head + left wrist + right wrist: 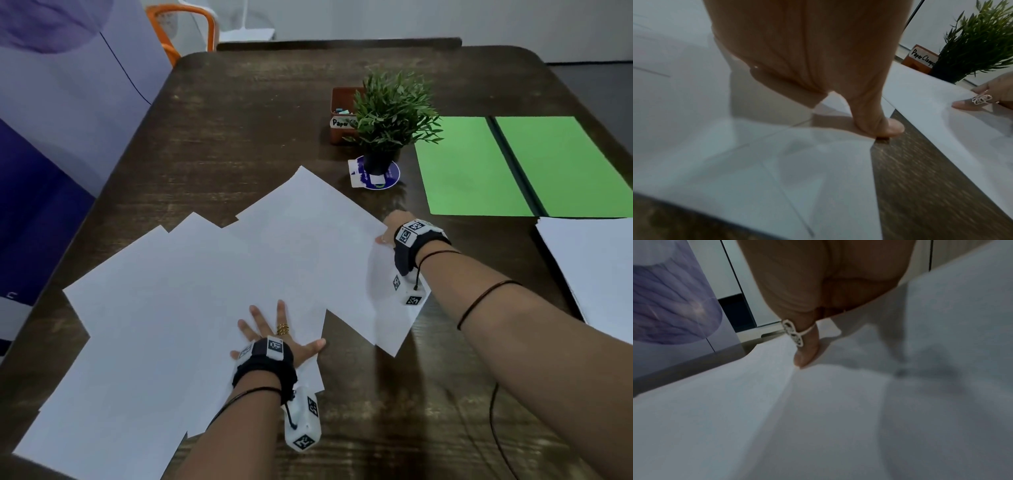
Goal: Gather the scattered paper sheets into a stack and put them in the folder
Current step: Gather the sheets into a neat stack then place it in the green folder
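Several white paper sheets (pixel 191 308) lie fanned and overlapping across the dark wooden table (pixel 239 120). My left hand (pixel 274 329) lies flat on them with fingers spread, its thumb (pixel 879 123) pressing a sheet corner at the paper's edge. My right hand (pixel 390 229) pinches the right edge of the upper right sheet (pixel 308 233). Its ringed thumb (pixel 807 352) lies on top, the fingers hidden beneath, and the sheet (pixel 756 402) bends up there. An open green folder (pixel 479 164) lies flat at the far right, apart from both hands.
A potted plant (pixel 390 113) on a round coaster and a brown "Paper Clamps" box (pixel 342 116) stand behind the sheets. More white paper (pixel 596 267) lies at the right edge, below the folder. An orange chair (pixel 185 27) and purple panels are at the far left.
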{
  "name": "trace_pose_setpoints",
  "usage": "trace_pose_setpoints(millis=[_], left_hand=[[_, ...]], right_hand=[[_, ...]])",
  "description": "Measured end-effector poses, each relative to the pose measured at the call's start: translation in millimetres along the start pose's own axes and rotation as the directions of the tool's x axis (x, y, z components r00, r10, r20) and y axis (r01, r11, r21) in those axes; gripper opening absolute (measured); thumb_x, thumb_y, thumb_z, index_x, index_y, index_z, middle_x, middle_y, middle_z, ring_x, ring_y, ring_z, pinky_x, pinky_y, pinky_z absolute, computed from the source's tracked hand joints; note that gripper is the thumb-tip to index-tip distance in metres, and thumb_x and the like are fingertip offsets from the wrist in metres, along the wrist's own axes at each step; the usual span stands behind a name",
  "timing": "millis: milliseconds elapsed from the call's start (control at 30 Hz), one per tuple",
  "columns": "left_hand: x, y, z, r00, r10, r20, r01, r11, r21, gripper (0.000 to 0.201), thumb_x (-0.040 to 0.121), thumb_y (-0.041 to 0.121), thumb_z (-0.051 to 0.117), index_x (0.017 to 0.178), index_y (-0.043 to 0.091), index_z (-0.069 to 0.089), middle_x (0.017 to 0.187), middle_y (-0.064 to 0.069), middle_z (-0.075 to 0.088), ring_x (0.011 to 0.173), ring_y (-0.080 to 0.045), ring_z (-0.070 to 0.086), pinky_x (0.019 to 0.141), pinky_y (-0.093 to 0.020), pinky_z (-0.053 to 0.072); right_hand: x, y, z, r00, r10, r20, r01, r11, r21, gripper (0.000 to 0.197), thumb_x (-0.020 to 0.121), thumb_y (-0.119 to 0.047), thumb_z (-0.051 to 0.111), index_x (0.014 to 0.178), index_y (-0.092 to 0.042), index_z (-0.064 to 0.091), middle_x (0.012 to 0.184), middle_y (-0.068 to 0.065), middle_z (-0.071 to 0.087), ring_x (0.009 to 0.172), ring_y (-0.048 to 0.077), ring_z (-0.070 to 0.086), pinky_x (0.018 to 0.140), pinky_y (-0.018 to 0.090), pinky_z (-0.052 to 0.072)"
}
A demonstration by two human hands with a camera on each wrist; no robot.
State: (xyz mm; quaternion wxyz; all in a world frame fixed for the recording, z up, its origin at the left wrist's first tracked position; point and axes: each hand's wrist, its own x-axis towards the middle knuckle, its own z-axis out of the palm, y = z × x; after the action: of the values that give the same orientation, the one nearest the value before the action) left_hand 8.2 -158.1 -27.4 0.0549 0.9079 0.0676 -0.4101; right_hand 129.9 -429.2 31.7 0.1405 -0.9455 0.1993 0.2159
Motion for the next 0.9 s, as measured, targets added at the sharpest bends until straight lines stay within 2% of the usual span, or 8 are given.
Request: trace_pose_setpoints(millis=[133,267,333,433,500,600,700,900], left_hand=[[-7,-1,-3,1.0,-0.002,0.003,0.003,1.0,-0.021,0.115,0.061,0.091,0.04,0.138,0.042,-0.03,0.145,-0.009,-0.042,0.135,-0.045,-0.028,0.11,-0.065,0.008],[-29,16,-12,0.983,-0.015,-0.184,-0.042,0.953,-0.3,0.099,0.072,0.085,0.03,0.148,0.035,-0.006,0.156,-0.006,-0.021,0.142,-0.033,-0.019,0.109,-0.063,0.0],[-41,35,-17,0.935,0.043,-0.352,-0.232,0.826,-0.514,0.099,0.074,0.078,0.04,0.149,0.031,-0.003,0.158,-0.003,-0.011,0.145,-0.025,-0.011,0.112,-0.058,0.0],[-56,74,-29,0.847,0.278,-0.453,-0.53,0.361,-0.768,0.083,0.08,0.042,0.066,0.146,0.024,0.019,0.15,-0.005,0.029,0.139,-0.021,0.027,0.113,-0.042,0.026],[-63,99,-42,0.813,0.329,-0.481,-0.553,0.177,-0.814,0.047,0.082,0.019,0.069,0.122,0.017,0.045,0.128,-0.008,0.054,0.123,-0.023,0.049,0.101,-0.03,0.041],[-86,133,-68,0.709,0.323,-0.627,-0.663,0.0,-0.749,0.024,0.083,0.008,0.066,0.103,0.012,0.054,0.101,-0.002,0.067,0.102,-0.016,0.065,0.08,-0.017,0.05],[-112,158,-91,0.617,0.375,-0.692,-0.722,-0.082,-0.687,0.02,0.085,-0.001,0.064,0.101,0.011,0.059,0.095,0.0,0.069,0.083,-0.007,0.069,0.069,-0.019,0.053],[-140,199,-124,0.568,0.537,-0.624,-0.694,-0.097,-0.714,0.047,0.084,-0.006,0.062,0.123,0.015,0.046,0.112,-0.008,0.066,0.098,-0.022,0.066,0.083,-0.036,0.055]], right_hand=[[-32,20,10,0.988,-0.108,-0.108,0.123,0.982,0.144,0.04,0.089,-0.021,0.061,0.126,-0.006,0.054,0.127,0.013,0.056,0.116,0.029,0.053,0.094,0.029,0.042],[-72,56,8,0.934,-0.089,-0.346,0.273,0.803,0.53,0.03,0.088,-0.003,0.06,0.118,-0.003,0.061,0.108,0.009,0.064,0.093,0.017,0.057,0.067,0.008,0.041],[-88,78,1,0.906,-0.052,-0.42,0.356,0.629,0.691,0.027,0.085,0.004,0.061,0.112,-0.001,0.063,0.102,0.011,0.067,0.086,0.011,0.058,0.061,0.003,0.04],[-110,109,-9,0.899,-0.042,-0.436,0.414,0.407,0.814,0.031,0.083,0.008,0.062,0.11,-0.006,0.061,0.085,-0.012,0.072,0.075,-0.008,0.063,0.071,0.004,0.046],[-121,127,-16,0.895,-0.047,-0.444,0.43,0.359,0.828,0.033,0.082,0.011,0.06,0.109,-0.007,0.059,0.075,-0.026,0.069,0.074,-0.012,0.062,0.074,0.006,0.047],[-137,157,-28,0.885,-0.055,-0.461,0.457,0.282,0.843,0.031,0.079,0.014,0.061,0.107,-0.001,0.06,0.074,-0.02,0.071,0.072,-0.006,0.065,0.071,0.013,0.051],[-145,179,-47,0.897,-0.054,-0.439,0.439,0.233,0.868,0.036,0.075,0.01,0.066,0.107,-0.005,0.059,0.078,-0.016,0.072,0.076,-0.001,0.067,0.073,0.017,0.053],[-156,192,-100,0.878,-0.096,-0.469,0.473,0.027,0.881,0.035,0.073,-0.004,0.067,0.103,-0.019,0.058,0.088,-0.006,0.074,0.079,0.01,0.07,0.068,0.024,0.056]])
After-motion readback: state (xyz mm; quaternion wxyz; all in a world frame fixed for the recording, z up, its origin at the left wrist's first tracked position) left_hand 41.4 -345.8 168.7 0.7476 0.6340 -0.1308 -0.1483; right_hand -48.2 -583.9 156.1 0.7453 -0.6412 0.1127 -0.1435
